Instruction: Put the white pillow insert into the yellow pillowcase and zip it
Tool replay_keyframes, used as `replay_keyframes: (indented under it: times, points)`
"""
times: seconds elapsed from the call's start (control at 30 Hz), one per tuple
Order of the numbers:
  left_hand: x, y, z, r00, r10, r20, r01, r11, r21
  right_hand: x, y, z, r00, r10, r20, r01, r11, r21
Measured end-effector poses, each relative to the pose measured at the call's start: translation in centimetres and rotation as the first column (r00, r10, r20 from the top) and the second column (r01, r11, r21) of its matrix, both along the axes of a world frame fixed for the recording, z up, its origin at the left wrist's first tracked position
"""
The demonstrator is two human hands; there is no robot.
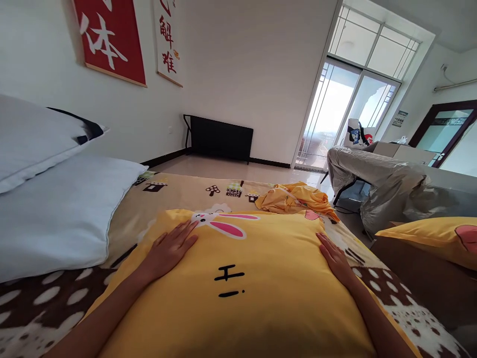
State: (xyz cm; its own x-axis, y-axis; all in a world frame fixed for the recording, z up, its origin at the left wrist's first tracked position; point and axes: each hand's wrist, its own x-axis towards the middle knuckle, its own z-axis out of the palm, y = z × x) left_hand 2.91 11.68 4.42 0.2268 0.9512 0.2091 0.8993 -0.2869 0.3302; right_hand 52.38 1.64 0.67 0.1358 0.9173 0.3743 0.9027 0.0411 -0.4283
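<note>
A plump yellow pillow with a white rabbit print and the word "Hi" lies in front of me on a patterned blanket. Flat on its left side, by the rabbit's face, rests my left hand, fingers stretched out. My right hand lies along the pillow's right edge with its fingers extended. Neither hand grips the cloth. Just beyond the pillow's far edge is a crumpled heap of yellow fabric.
White pillows are stacked at the left. On the right, another yellow pillow sits on a brown surface, and a plastic-covered table stands behind it. A black folded frame leans against the far wall.
</note>
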Motion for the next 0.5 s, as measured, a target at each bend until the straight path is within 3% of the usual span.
replay_keyframes:
  times: [0.17,0.27,0.4,0.5]
  points:
    - [0.1,-0.1,0.3,1.0,0.006,0.009,-0.006,1.0,-0.022,1.7,-2.4,-0.7,0.996,0.044,-0.073,-0.046,0.999,-0.027]
    - [-0.1,0.0,0.2,1.0,-0.001,0.025,0.001,1.0,-0.008,3.0,-4.2,0.1,0.998,0.062,-0.003,-0.062,0.993,-0.097]
    - [-0.5,0.2,-0.2,0.999,-0.009,0.032,0.008,1.0,0.014,3.3,-5.2,3.6,0.98,-0.019,0.198,0.043,0.992,-0.121]
    - [-0.8,0.5,-0.6,1.0,-0.003,0.031,0.003,1.0,0.004,-0.2,-4.7,7.4,0.973,-0.004,0.229,0.007,1.0,-0.009]
